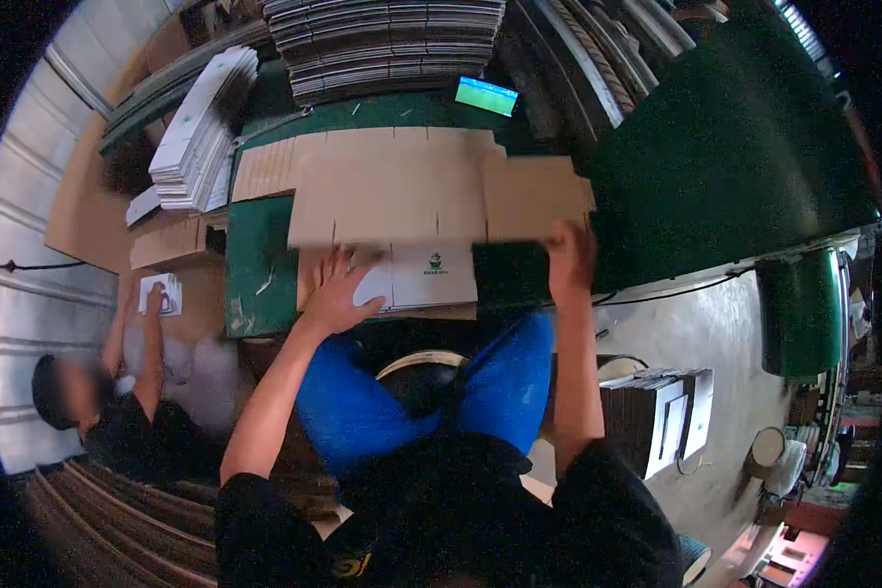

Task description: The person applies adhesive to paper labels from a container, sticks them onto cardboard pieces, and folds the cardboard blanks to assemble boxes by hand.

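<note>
A flat sheet of brown cardboard with slots and flaps lies over the green table. My right hand grips the lower edge of its right flap, fingers closed on it. My left hand lies with fingers spread on a white printed cardboard piece with a small green logo, just below the brown sheet's front edge. More brown cardboard edges fan out at the sheet's left side.
Behind are a tall cardboard stack and a lit phone. White cardboard piles stand at the left. A co-worker handles white pieces there. Bundled cardboard stands on the floor at the right.
</note>
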Demonstrator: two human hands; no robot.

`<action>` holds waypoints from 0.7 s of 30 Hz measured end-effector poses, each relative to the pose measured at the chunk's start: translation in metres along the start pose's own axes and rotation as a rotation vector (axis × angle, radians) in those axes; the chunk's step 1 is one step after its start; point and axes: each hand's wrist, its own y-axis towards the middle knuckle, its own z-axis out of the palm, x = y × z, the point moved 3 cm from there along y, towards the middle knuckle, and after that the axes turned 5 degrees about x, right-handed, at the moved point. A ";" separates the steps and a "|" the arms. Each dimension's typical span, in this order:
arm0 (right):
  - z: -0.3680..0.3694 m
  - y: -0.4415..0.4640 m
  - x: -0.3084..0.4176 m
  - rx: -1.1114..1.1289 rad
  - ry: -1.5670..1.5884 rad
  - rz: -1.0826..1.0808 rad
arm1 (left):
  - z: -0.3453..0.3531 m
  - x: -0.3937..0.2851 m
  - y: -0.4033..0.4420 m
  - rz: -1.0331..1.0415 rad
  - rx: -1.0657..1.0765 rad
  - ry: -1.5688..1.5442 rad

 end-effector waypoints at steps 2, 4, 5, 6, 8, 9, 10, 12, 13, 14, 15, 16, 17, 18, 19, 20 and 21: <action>0.019 -0.039 0.012 0.059 -0.848 -0.321 | 0.006 0.005 -0.001 -0.017 0.002 0.062; 0.056 -0.061 0.003 0.456 -1.414 0.253 | 0.002 0.001 -0.002 -0.087 0.137 -0.289; 0.065 -0.068 -0.022 0.621 -1.370 -0.018 | 0.001 0.000 0.002 -0.120 0.171 -0.233; 0.068 -0.074 -0.050 0.776 -1.307 -0.292 | -0.007 -0.007 0.003 -0.116 0.170 -0.232; 0.077 -0.080 -0.074 1.002 -1.618 -0.150 | -0.032 -0.023 0.002 0.083 -0.031 -0.182; 0.078 -0.076 -0.074 1.004 -1.616 -0.152 | -0.019 -0.014 0.002 0.081 -0.033 -0.181; 0.090 -0.069 -0.065 1.033 -1.693 -0.110 | 0.009 0.004 0.003 0.040 0.020 -0.264; 0.093 -0.051 -0.069 1.069 -1.770 -0.070 | 0.021 0.015 0.002 -0.007 0.067 -0.347; 0.084 -0.042 -0.081 1.104 -1.676 -0.213 | 0.018 0.014 0.001 0.015 0.071 -0.351; 0.082 -0.040 -0.083 1.131 -1.578 -0.353 | 0.018 0.012 0.001 0.040 0.077 -0.354; 0.078 -0.037 -0.088 1.126 -1.580 -0.353 | 0.022 0.014 0.002 0.045 0.078 -0.353; 0.082 -0.038 -0.087 1.163 -1.516 -0.469 | 0.023 0.013 0.004 0.061 0.050 -0.350; 0.085 -0.039 -0.086 1.202 -1.447 -0.584 | 0.023 0.013 0.005 0.073 0.020 -0.347; 0.088 -0.039 -0.088 1.205 -1.447 -0.585 | 0.025 0.013 0.003 0.071 0.018 -0.347; 0.094 -0.038 -0.089 1.196 -1.428 -0.503 | 0.003 -0.002 0.002 0.028 0.012 -0.373; 0.100 -0.039 -0.089 1.185 -1.408 -0.422 | -0.009 -0.010 0.003 -0.015 0.007 -0.399; 0.105 -0.042 -0.087 1.186 -1.408 -0.421 | -0.008 -0.007 0.003 -0.016 0.007 -0.400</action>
